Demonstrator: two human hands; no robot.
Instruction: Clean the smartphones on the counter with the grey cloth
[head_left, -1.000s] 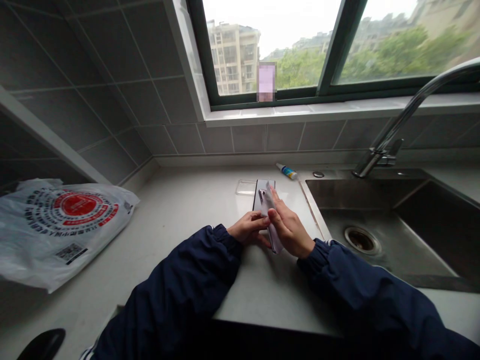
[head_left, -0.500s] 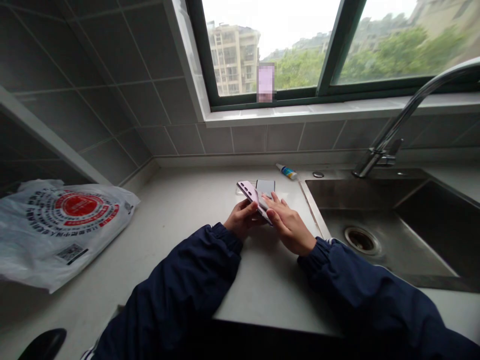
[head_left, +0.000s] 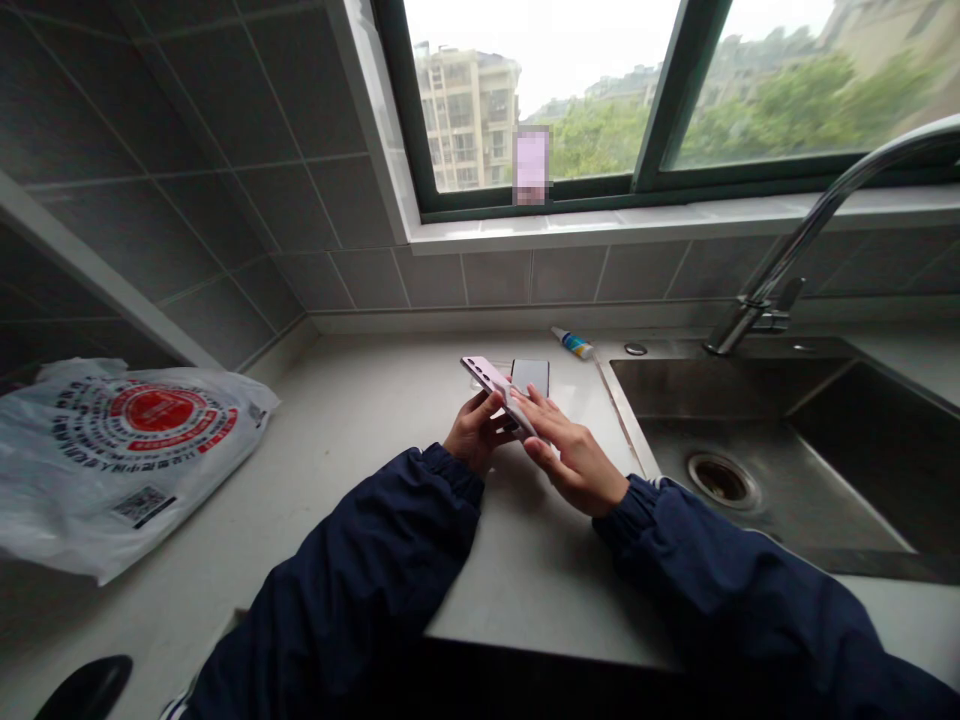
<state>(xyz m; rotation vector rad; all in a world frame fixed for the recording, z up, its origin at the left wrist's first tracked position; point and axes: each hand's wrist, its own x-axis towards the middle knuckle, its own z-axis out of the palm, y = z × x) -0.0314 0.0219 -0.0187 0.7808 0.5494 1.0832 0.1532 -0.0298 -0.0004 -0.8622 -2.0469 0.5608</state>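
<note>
My left hand (head_left: 474, 432) grips a lilac phone (head_left: 495, 377) by its edges, above the counter. The phone is tilted, its back with several camera lenses facing up. The fingers of my right hand (head_left: 574, 455) are stretched out flat across the lower part of that back. Something pale shows at these fingertips; I cannot make out what it is. Just behind, a dark-edged, grey-faced phone-like slab (head_left: 531, 373) lies on the counter. A clear item (head_left: 475, 383) is mostly hidden behind the lilac phone.
A small tube (head_left: 574, 343) lies near the sink's corner. The steel sink (head_left: 750, 385) and its faucet (head_left: 757, 290) are to the right. A white plastic bag (head_left: 135, 440) rests on the left of the counter (head_left: 360, 400). A window stands behind.
The lilac phone has shifted slightly left and up in my left hand. My right fingers have moved along its back, up and left a little.
</note>
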